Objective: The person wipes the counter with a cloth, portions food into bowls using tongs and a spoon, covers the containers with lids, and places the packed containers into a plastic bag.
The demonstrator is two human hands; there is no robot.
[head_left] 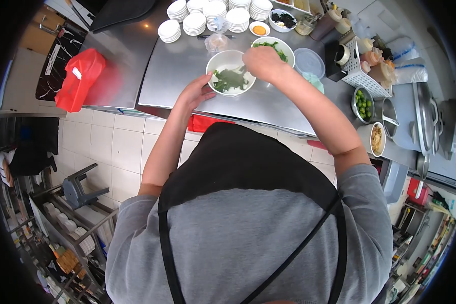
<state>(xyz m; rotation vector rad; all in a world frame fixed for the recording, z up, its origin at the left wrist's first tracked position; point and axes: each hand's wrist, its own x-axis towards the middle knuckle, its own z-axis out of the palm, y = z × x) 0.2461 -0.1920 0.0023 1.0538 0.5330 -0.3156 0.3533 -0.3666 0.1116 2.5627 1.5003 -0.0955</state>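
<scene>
A white bowl (pixel 209 66) with green leaves (pixel 230 80) in it stands on the steel counter in front of me. My left hand (pixel 196 92) grips its left side, thumb at the rim and fingers low against the wall. Over the bowl's right edge, my right hand (pixel 263 63) is closed with the knuckles up. What it holds is hidden; a blurred greyish shape lies below it, over the leaves. Just behind that hand is a second white bowl (pixel 290 51) with more leafy greens (pixel 277 49).
Stacked white bowls (pixel 194 23) line the counter's back. A plastic lid (pixel 309 63), a white basket (pixel 370 71) of bottles and a bowl of green limes (pixel 363 104) stand right. A red plastic bag (pixel 81 81) lies left. A grey stool (pixel 81 186) is on the floor.
</scene>
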